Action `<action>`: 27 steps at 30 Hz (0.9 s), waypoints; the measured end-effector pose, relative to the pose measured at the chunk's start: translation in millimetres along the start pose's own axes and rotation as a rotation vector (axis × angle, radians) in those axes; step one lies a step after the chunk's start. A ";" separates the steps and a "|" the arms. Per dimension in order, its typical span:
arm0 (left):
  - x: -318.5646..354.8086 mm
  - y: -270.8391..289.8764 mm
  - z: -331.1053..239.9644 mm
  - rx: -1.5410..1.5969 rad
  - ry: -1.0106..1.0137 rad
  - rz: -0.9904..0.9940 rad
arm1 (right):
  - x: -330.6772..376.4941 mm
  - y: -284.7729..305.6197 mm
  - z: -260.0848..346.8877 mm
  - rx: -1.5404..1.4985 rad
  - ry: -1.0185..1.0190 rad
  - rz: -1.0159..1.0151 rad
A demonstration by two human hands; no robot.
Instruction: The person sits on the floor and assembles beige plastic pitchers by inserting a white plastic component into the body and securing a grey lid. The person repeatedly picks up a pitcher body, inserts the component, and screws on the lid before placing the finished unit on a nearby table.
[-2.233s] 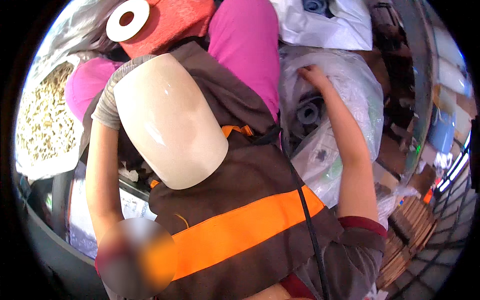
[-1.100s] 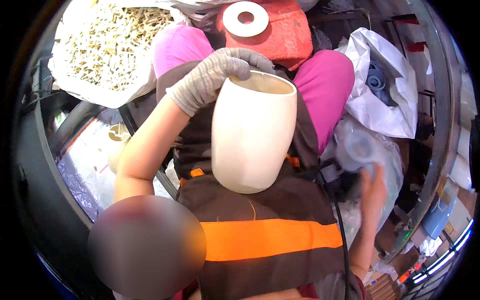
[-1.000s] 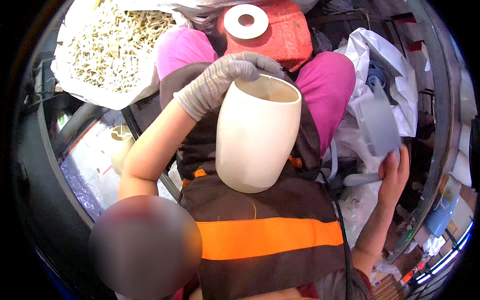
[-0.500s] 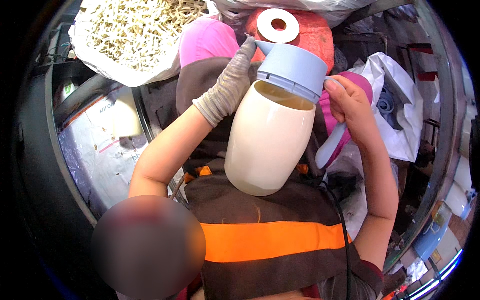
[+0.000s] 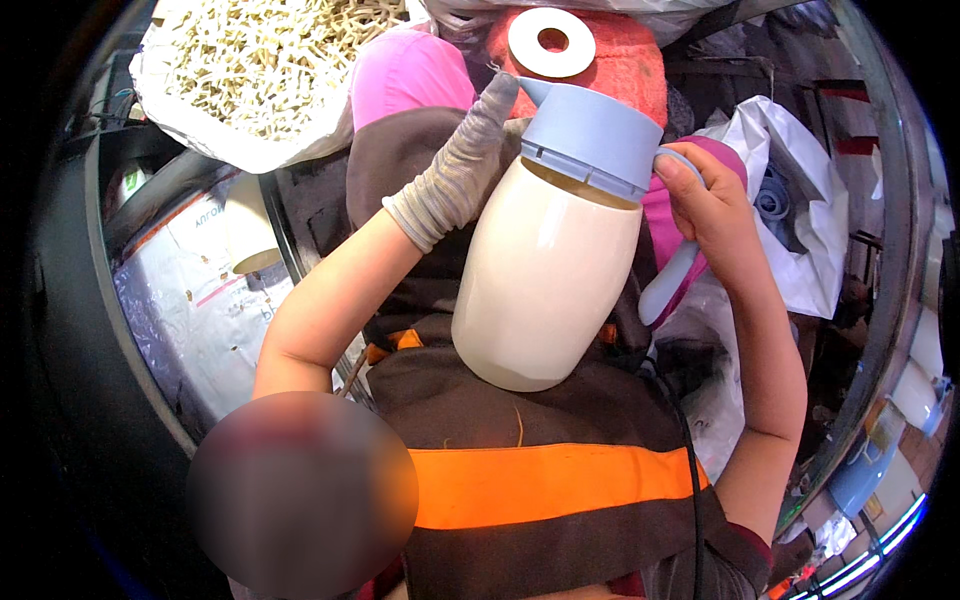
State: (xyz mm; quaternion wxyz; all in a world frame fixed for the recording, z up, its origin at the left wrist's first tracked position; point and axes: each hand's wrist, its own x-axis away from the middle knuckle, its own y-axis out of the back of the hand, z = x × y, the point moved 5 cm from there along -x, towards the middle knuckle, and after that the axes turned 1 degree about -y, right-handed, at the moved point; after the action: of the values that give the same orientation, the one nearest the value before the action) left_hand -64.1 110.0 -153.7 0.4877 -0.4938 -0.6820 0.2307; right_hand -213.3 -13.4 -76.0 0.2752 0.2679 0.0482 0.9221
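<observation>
A cream, barrel-shaped jug body [image 5: 548, 285] leans in my lap, its closed base toward me and its mouth away. Over the mouth sits a light-blue spouted jug top [image 5: 592, 140], slightly tilted. A gap shows the body's rim, so the top is not fully down. My left hand [image 5: 455, 165], in a grey knitted glove, grips the top by its spout side; the fingers behind it are hidden. My bare right hand [image 5: 708, 195] is closed round the top's blue handle [image 5: 668, 285], whose lower end hangs free beside the body.
Far left, a white sack [image 5: 200, 130] holds many small pale pieces. A white ring [image 5: 552, 43] lies on a red cloth [image 5: 630, 80] ahead. At right, a white bag [image 5: 800, 240] contains blue parts. A black cable [image 5: 690, 450] runs down my right side.
The blue top and the cream body have come closer together, and the gap between them is narrower. Both hands have shifted slightly with them.
</observation>
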 end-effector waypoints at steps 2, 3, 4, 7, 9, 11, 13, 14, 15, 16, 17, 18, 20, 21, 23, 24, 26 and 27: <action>2.6 -6.2 -0.7 0.007 0.016 0.017 | -3.0 4.8 -4.7 -0.017 -0.010 0.010; 3.9 -9.8 -1.3 0.013 0.027 0.031 | -4.3 6.8 -6.5 -0.026 -0.014 0.016; 4.9 -11.5 -1.4 0.019 0.038 0.046 | -5.0 6.8 -6.3 -0.019 -0.006 0.025; 3.9 -7.3 -1.0 0.006 0.040 0.093 | -6.3 8.2 -5.1 0.004 0.008 0.052; 3.3 -7.8 -2.4 -0.083 -0.016 0.088 | -6.5 9.7 -7.6 0.022 0.002 0.074; 3.7 -9.0 -1.5 -0.143 -0.043 0.098 | -6.1 7.4 -8.8 0.075 0.102 0.045; 5.1 -10.4 2.0 -0.176 -0.038 0.122 | -4.5 5.6 -9.6 0.112 0.155 0.028; 8.4 -10.7 2.5 -0.205 -0.024 0.122 | -4.5 4.8 -10.6 0.122 0.155 0.027; 13.7 -11.2 2.6 -0.234 -0.010 0.123 | -4.5 3.7 -11.6 0.129 0.133 0.033; 18.0 -12.7 3.1 -0.264 0.004 0.124 | -4.8 3.0 -12.4 0.138 0.110 0.041; 21.4 -19.3 2.6 -0.174 0.018 0.166 | -3.5 3.2 -10.7 0.140 0.068 0.052; 22.1 -21.1 0.9 -0.244 -0.012 0.177 | -2.5 3.0 -11.2 0.142 0.026 0.063; 22.1 -23.7 -2.2 -0.386 -0.068 0.205 | -3.8 2.3 -15.2 0.157 0.094 0.045; 22.3 -23.8 -2.5 -0.406 -0.054 0.197 | -4.8 2.6 -16.6 0.165 0.126 0.033; 23.2 -23.3 -2.0 -0.447 -0.027 0.177 | -7.6 1.4 -15.6 0.182 0.198 0.046; 22.9 -23.4 -1.5 -0.457 -0.031 0.169 | -8.6 0.6 -15.3 0.190 0.234 0.054; 23.2 -22.5 -1.7 -0.476 -0.046 0.148 | -10.2 -0.3 -14.4 0.199 0.239 0.071; 23.7 -20.9 -0.6 -0.484 -0.031 0.139 | -10.9 -1.1 -14.3 0.204 0.243 0.082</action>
State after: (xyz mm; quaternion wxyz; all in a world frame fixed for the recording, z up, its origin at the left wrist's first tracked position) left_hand -73.9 122.6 -126.4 0.3278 -0.6382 -0.6892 0.1013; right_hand -212.6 -17.5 -93.6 0.2007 0.1825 0.1634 0.9485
